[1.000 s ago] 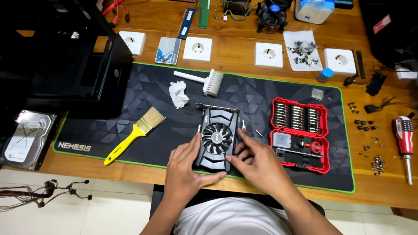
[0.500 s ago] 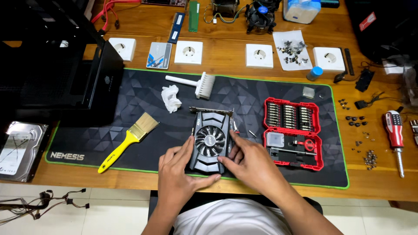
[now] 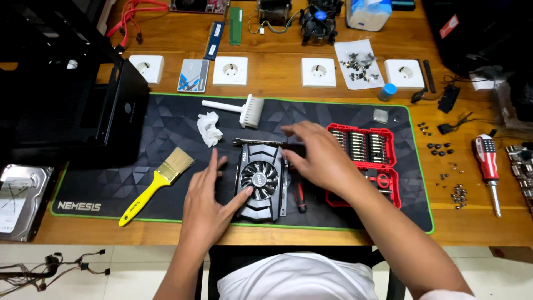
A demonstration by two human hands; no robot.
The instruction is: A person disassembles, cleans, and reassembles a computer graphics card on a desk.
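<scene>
Hands open over a single-fan graphics card (image 3: 260, 181) flat on the desk mat (image 3: 139, 183): left hand (image 3: 206, 203) braces its edge, right hand (image 3: 317, 156) hovers empty; a careless press could flex the board.

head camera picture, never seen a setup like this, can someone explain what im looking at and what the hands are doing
The picture comes from a camera worn on a person's head, looking down at their own two bare hands over a wooden desk. There is no machine here.

A dark desk mat covers most of the desk. In its middle lies a graphics card, fan side up. The left hand lies beside it, with the thumb on the fan cover. The right hand hovers open over the card's top right corner; neither hand grips anything.

Around them: a yellow paintbrush, a white brush, a crumpled tissue, a red case of screwdriver bits, a small screwdriver, a hard drive and a black computer case.
</scene>
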